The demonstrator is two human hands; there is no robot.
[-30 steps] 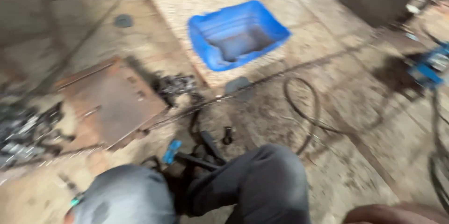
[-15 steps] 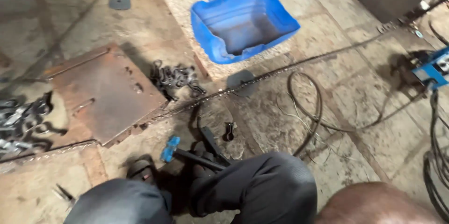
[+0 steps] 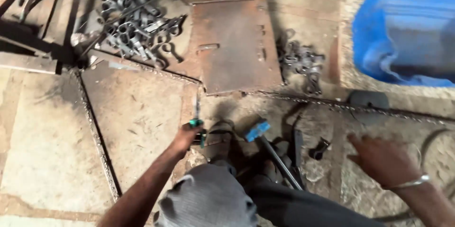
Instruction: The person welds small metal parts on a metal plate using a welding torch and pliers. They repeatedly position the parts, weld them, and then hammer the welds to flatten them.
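Observation:
I crouch over a stone floor with my knees (image 3: 208,198) in view at the bottom. My left hand (image 3: 186,138) is closed around a small tool with a green handle (image 3: 196,123); its thin metal tip points up toward a rusty steel plate (image 3: 234,39). My right hand (image 3: 379,160) hovers open above the floor at the lower right, fingers spread, a metal bangle on the wrist. Between the hands lie a blue-headed hammer (image 3: 258,132) and a small dark metal piece (image 3: 318,150).
A heap of grey metal rings and hooks (image 3: 132,23) lies at the upper left, a smaller heap (image 3: 301,63) right of the plate. A blue plastic tub (image 3: 407,32) stands at the upper right. A long chain (image 3: 379,111) runs across the floor.
The view has swung left and closer to the floor, so the tub has shifted to the right edge. Both my hands have come into view, the left one gripping the green-handled tool.

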